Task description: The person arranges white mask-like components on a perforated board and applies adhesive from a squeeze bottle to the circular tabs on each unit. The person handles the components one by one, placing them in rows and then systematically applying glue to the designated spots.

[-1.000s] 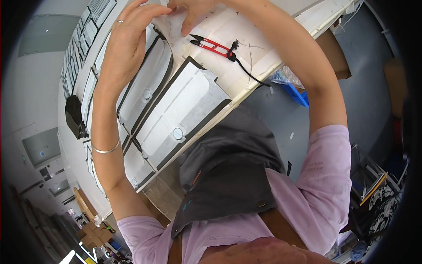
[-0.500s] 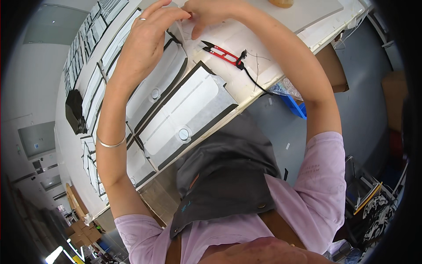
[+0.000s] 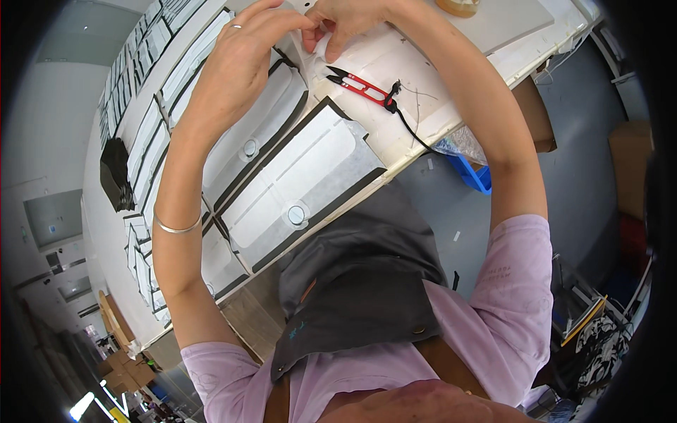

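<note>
Near the top edge, my left hand point(image 3: 243, 60) and my right hand point(image 3: 349, 17) meet at their fingertips above the far side of the nearer panels. The fingers of my right hand are curled in a pinch, with a bit of thin whitish material point(image 3: 322, 49) showing just below them. My left fingers are bent together against the right ones; what lies between them is too small to name. Below my hands lie a flat white panel point(image 3: 310, 158) with black edges and a round disc, and a curved panel point(image 3: 264, 116) beside it. Red thread snips point(image 3: 363, 89) rest nearby, tied to a black cord.
Rows of similar black-edged pieces point(image 3: 151, 46) cover the table's left side, with a dark folded stack point(image 3: 116, 175) beside them. A grey board point(image 3: 493, 25) carries a jar of amber liquid point(image 3: 458, 5). Below the table edge stands a blue bin point(image 3: 471, 173).
My hands have shifted slightly right and stay together. The right fingers have curled in, and whitish material now shows under them. The whole view has moved a little.
</note>
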The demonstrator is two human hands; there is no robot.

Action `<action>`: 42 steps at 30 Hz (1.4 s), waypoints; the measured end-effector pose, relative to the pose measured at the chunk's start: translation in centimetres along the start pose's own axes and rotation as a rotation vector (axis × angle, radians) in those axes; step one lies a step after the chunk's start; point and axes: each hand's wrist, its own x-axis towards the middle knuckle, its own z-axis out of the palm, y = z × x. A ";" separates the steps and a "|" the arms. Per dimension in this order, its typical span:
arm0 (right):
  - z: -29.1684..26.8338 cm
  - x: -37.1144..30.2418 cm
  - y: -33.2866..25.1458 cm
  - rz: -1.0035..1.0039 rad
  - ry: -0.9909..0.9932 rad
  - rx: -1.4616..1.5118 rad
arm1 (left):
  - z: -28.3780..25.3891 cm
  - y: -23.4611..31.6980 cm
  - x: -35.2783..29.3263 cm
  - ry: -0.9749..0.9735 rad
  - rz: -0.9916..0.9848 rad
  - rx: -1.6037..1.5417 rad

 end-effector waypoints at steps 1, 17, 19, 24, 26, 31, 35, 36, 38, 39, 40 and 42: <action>-0.1 -0.3 -0.5 0.041 -0.008 -0.034 | 0.1 0.0 0.1 0.002 0.004 0.000; -3.2 -10.1 -5.4 0.215 0.573 -0.035 | 1.9 1.1 1.4 0.230 -0.061 -0.270; -3.4 -11.3 -6.4 0.202 0.558 -0.001 | 1.6 1.6 2.6 0.204 -0.222 -0.358; -2.8 -10.7 -8.0 0.187 0.464 -0.022 | 2.3 2.4 5.0 0.107 -0.397 -0.548; -2.4 -11.4 -7.2 0.303 0.404 -0.171 | 2.5 2.3 5.5 -0.041 -0.492 -0.719; 1.2 -12.3 -6.1 0.126 0.697 0.346 | 4.2 2.0 4.2 0.023 -0.683 -1.031; 2.8 -12.2 -4.6 0.150 0.742 0.512 | 5.4 1.6 3.4 0.010 -0.802 -1.325; 3.0 -12.0 -4.4 0.152 0.741 0.515 | 5.6 1.4 3.4 -0.012 -0.784 -1.373; 3.4 -11.5 -4.4 0.163 0.744 0.519 | 5.8 1.7 3.6 -0.062 -0.740 -1.474; 3.6 -11.2 -4.3 0.160 0.747 0.530 | 6.0 2.0 3.7 -0.053 -0.712 -1.475; 3.6 -10.9 -4.2 0.156 0.747 0.541 | 5.7 2.6 3.9 -0.041 -0.684 -1.475; 3.6 -10.8 -4.5 0.152 0.740 0.568 | 5.8 2.7 4.1 -0.035 -0.661 -1.471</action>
